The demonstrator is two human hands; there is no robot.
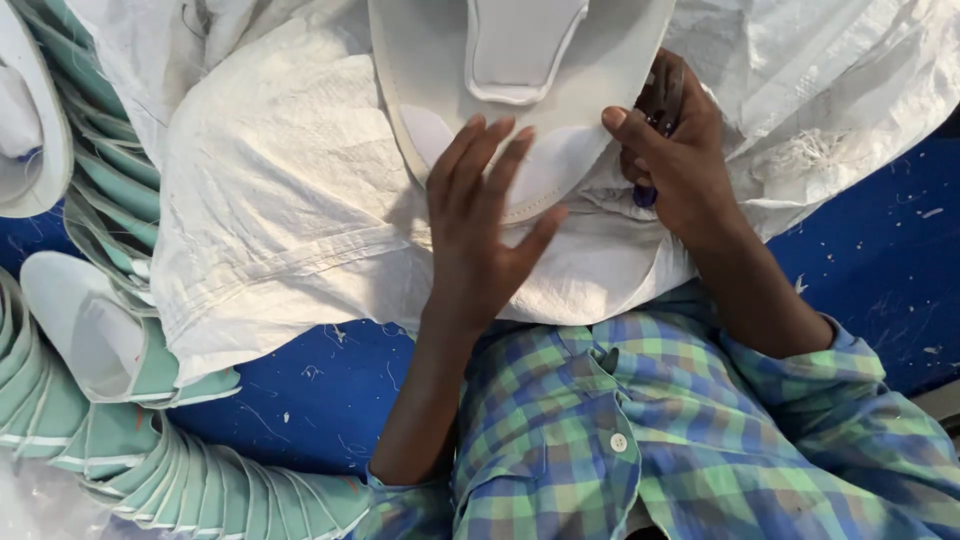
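Observation:
A white shoe sole piece (440, 60) with a raised white strap part (520, 45) lies on a white woven sack (290, 200) in front of me. My left hand (480, 235) rests flat on the sole's near end, fingers spread. My right hand (675, 150) pinches the sole's right edge with the thumb on top, and its fingers are curled around a small dark blue tool (645, 195) that is mostly hidden.
Stacked rows of green and white sole pieces (150, 460) curve along the left side. Another white sole (35, 150) lies at the far left edge. A blue surface (880, 270) shows beneath the sack. My plaid shirt (650, 440) fills the lower right.

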